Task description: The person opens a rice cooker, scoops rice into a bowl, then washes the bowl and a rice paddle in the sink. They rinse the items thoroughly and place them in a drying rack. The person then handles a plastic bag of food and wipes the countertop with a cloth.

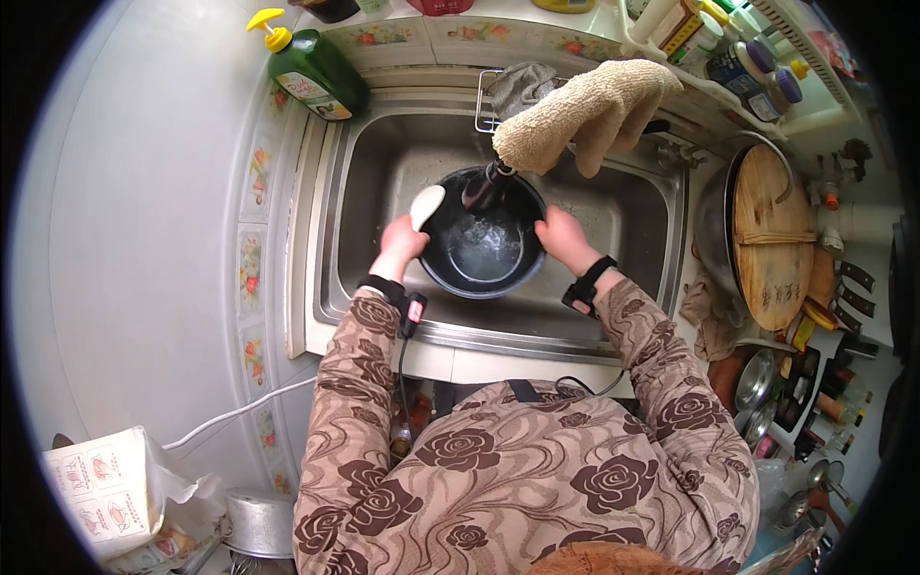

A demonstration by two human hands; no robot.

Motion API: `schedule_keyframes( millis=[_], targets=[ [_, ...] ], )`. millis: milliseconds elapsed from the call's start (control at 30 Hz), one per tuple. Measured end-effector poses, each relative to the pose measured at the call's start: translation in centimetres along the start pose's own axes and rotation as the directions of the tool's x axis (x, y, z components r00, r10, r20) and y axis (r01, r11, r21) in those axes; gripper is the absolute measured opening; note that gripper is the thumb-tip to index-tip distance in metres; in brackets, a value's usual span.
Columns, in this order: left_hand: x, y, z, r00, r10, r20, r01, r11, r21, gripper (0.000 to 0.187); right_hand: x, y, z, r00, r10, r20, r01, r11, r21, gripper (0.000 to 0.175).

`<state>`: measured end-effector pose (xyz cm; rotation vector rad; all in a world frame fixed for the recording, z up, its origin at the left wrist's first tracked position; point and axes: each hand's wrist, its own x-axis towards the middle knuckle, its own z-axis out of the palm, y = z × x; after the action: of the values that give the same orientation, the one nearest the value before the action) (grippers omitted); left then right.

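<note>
A dark round basin [480, 286] with water in it sits in the stainless steel sink [604, 223]. My left hand [404, 240] is closed around a white spoon-like utensil [429, 204], its rounded end pointing up and away from me. That same hand rests against the basin's left rim. On the opposite side, my right hand [566, 236] grips the basin's right rim. A dark faucet spout [486, 190] reaches over the far part of the basin, and the water's surface looks disturbed below it. Draped above the spout is a beige towel [575, 115], hiding most of the faucet.
Behind the sink's left corner stands a green dish soap pump bottle [320, 75]. A grey cloth [523, 88] hangs on a wire rack [489, 129]. To the right, a wooden lid [769, 280] leans against a metal wok [713, 215]. Knife handles [855, 295] lie beyond.
</note>
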<state>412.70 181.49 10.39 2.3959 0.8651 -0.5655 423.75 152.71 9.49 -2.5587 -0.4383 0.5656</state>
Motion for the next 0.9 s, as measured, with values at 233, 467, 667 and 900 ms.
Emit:
schedule_keyframes(
  millis=[233, 467, 667, 900],
  targets=[
    [0.7, 2.9, -2.1, 0.994, 0.087, -0.064, -0.096, 0.983, -0.158, 0.032, 1.7, 1.9, -1.9, 0.995, 0.064, -0.075, -0.053, 0.988, 0.142, 0.034],
    [-0.8, 4.7, -7.3, 0.933, 0.176, -0.314, -0.135, 0.98, 0.147, 0.025, 4.7, 3.8, -12.7, 0.571, 0.212, -0.793, 0.213, 0.895, 0.392, 0.041],
    [-1.4, 5.1, -11.2, 0.93, 0.199, -0.31, -0.023, 0.872, 0.489, 0.02, 7.0, 3.9, -17.0, 0.714, 0.15, -0.684, 0.09, 0.949, 0.302, 0.062],
    [-2.5, 6.4, -9.4, 0.938, 0.333, -0.096, -0.168, 0.68, 0.714, 0.016, 2.3, -0.6, -14.9, 0.811, 0.185, -0.556, 0.062, 0.917, 0.395, 0.069]
  ],
)
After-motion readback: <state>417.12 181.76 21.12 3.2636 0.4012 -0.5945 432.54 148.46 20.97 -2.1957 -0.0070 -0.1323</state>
